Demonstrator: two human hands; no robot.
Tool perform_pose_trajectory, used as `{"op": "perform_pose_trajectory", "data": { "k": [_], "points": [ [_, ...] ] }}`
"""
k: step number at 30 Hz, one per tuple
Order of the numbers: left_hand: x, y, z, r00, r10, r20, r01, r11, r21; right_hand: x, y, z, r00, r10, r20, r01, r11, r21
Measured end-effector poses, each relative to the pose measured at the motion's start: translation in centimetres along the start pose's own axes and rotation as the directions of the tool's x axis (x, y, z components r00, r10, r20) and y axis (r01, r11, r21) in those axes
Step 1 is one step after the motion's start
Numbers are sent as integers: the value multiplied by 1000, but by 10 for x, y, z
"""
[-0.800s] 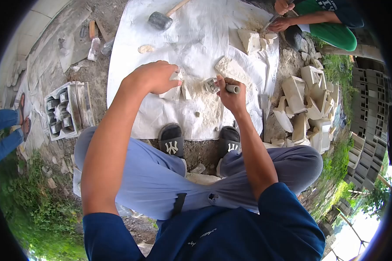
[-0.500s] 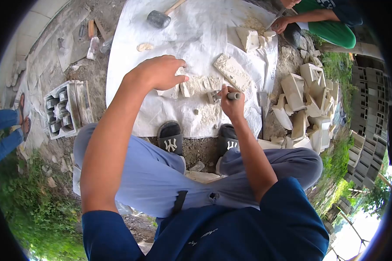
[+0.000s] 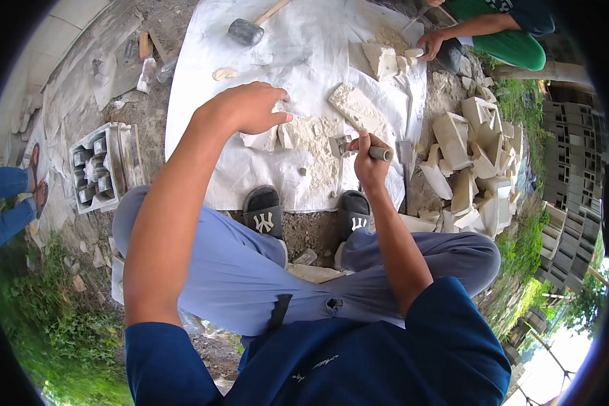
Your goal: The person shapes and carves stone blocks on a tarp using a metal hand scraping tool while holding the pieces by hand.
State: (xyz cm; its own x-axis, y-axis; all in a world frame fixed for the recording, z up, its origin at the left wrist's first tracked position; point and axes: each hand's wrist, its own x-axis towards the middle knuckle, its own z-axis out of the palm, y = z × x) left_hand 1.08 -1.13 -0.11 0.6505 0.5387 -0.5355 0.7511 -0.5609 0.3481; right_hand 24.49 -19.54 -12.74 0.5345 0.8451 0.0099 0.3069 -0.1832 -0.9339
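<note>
My right hand (image 3: 372, 162) is closed round the handle of a trowel, whose flat metal blade (image 3: 338, 145) points left over pale crumbs. Crumbly debris (image 3: 318, 139) lies on the white sheet (image 3: 243, 179) between my hands. My left hand (image 3: 250, 109) hangs over pale broken pieces (image 3: 264, 140), its thumb and fingers apart and nothing visible between them. Another flat, pale slab (image 3: 355, 108) lies just beyond my right hand.
A mallet (image 3: 245, 32) lies on the sheet's far part. Broken pale blocks (image 3: 453, 139) are heaped at the right. A mould-like box (image 3: 101, 169) stands left. Another person's hand (image 3: 431, 44) is at the upper right; another person's legs (image 3: 10, 196) show at the left edge.
My right hand has moved right and slightly nearer to me with the trowel. My left hand has opened wider and shifted slightly. The other person's hands at the upper right have moved.
</note>
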Motion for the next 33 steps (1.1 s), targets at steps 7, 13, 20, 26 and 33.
{"op": "perform_pose_trajectory", "data": {
  "k": [7,13,20,26,33],
  "points": [
    [-3,-4,0,999,-43,28,42,999,33,12,24,2,967,235,102,-220,965,-140],
    [-7,2,-1,998,-55,36,54,998,23,11,-8,0,999,50,7,-49,995,-82],
    [-8,-1,-5,998,-56,33,56,998,10,25,47,31,983,102,154,-85,990,-110],
    [-10,-8,-1,994,-99,41,99,995,9,43,-3,14,978,204,38,-198,972,-122],
    [-3,-3,-8,999,-34,-11,34,999,-25,65,-33,0,991,9,-134,-26,992,-123]
  ]
}}
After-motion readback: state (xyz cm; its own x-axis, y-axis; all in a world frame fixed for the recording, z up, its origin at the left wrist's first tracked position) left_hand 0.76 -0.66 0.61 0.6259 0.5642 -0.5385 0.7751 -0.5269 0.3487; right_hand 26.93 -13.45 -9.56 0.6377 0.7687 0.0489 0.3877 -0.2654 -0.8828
